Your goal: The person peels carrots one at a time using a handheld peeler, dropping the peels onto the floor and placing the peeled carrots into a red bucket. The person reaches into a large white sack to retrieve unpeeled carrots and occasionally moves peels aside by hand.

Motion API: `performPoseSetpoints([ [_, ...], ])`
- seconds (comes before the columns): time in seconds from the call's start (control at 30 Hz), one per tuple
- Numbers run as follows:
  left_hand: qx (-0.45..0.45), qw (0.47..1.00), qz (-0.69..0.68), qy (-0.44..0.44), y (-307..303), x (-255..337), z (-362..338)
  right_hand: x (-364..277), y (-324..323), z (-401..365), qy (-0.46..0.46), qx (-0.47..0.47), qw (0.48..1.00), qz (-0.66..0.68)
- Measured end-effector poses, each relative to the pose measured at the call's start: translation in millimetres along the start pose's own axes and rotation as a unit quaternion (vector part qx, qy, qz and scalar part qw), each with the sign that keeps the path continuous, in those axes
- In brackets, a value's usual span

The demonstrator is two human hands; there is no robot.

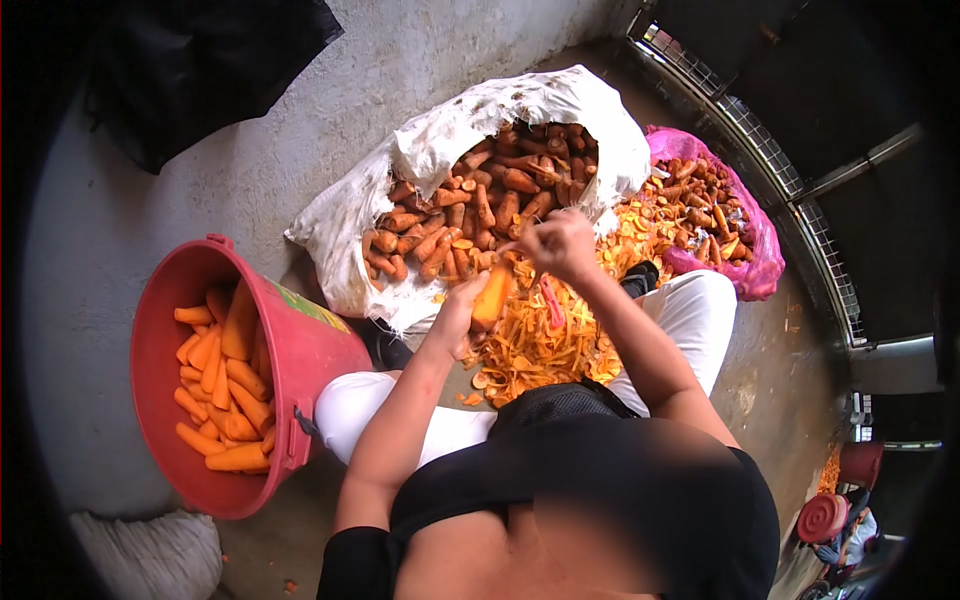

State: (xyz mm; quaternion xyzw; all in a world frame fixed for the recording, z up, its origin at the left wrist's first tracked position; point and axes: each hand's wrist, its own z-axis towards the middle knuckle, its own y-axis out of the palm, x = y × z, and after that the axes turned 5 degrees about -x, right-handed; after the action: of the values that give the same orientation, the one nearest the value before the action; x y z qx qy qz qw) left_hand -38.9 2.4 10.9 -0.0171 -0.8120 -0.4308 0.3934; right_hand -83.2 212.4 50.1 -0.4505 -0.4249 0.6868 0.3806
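Observation:
My left hand (456, 318) is wrapped round a thick peeled carrot (490, 300), tilted with its wide end toward me. My right hand (560, 245) is closed at the carrot's far end; what sits in its fingers is too small to make out. Below that hand, a narrow pinkish-red object (552, 302) shows against a heap of orange peelings (540, 350) on the floor between my legs. Just beyond my hands lies a white woven sack (410, 155), torn open, full of unpeeled carrots (480, 205).
A red bucket (325, 350) with peeled carrots (230, 375) leans at my left. To the right of the sack is a pink bag (765, 260) of carrot pieces. A pale sack (150, 555) lies at lower left. Another person (855, 540) is at far right.

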Motion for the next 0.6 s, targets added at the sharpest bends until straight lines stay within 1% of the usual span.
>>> performPoseSetpoints([
  [0.03, 0.005, 1.000, -0.003, 0.015, 7, 1, -1, 22, 1, 7, 0.029, -0.021, 0.998, -0.060],
  [0.07, 0.010, 0.999, -0.006, 0.030, 17, 2, -2, 45, 9, 12, 0.008, 0.081, 0.995, -0.051],
  [0.1, 0.015, 0.999, -0.009, 0.043, 22, 2, -3, 65, 11, 14, 0.081, 0.019, 0.993, -0.088],
  [0.17, 0.013, 0.998, 0.003, 0.056, 19, 4, 0, 75, 5, 10, 0.070, 0.063, 0.985, -0.146],
  [0.2, 0.013, 0.998, 0.011, 0.061, 17, 5, 1, 68, -3, 9, 0.074, 0.067, 0.987, -0.123],
  [0.23, 0.016, 0.998, 0.020, 0.064, 14, 5, 2, 57, -7, 4, 0.071, 0.063, 0.993, -0.070],
  [0.3, 0.055, 0.997, 0.010, 0.061, 12, 2, 7, 29, -14, -4, 0.073, 0.062, 0.995, 0.040],
  [0.33, 0.074, 0.995, 0.002, 0.060, 15, 1, 9, 11, -23, -8, 0.061, 0.022, 0.997, 0.031],
  [0.4, 0.098, 0.994, -0.002, 0.052, 24, 4, 6, -7, -17, -14, -0.028, 0.067, 0.996, 0.050],
  [0.43, 0.085, 0.995, -0.025, 0.042, 21, 3, 6, -19, -21, -16, -0.079, 0.085, 0.991, 0.064],
  [0.5, 0.061, 0.995, -0.074, 0.024, 12, 2, 6, -27, -14, -19, -0.119, 0.116, 0.981, 0.101],
  [0.53, 0.070, 0.992, -0.102, 0.038, 12, 1, 7, -29, -13, -20, -0.132, 0.118, 0.978, 0.106],
  [0.6, 0.107, 0.986, -0.122, 0.031, 20, 7, 5, -33, -10, -23, -0.138, 0.112, 0.980, 0.092],
])
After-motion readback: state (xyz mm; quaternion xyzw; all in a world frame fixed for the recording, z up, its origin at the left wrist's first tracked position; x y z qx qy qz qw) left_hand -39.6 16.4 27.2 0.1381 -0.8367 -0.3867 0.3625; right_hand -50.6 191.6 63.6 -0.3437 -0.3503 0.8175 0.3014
